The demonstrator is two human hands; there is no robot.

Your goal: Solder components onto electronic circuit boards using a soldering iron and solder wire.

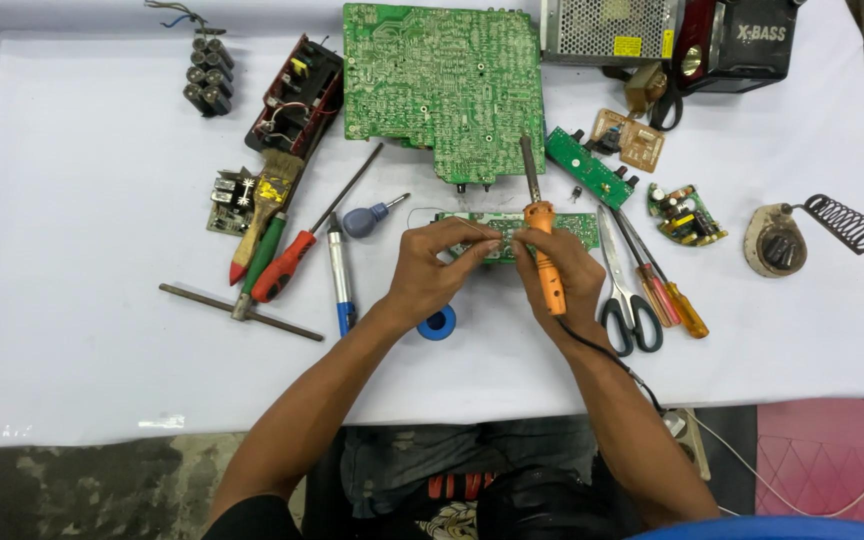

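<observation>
Small green board (572, 226) mostly hidden behind both hands; radio (742, 40) cut off by top edge

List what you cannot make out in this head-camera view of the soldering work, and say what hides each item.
- Middle of the small green board: covered by the left hand and right hand.
- Whether the solder wire touches the board: too thin to tell.
- Soldering iron cord's end: cut off past the table's near edge.
- Blue tape roll: partly under the left wrist.

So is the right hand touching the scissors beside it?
Apart. The head view shows white cloth between the right hand holding the orange soldering iron and the scissors.
</observation>
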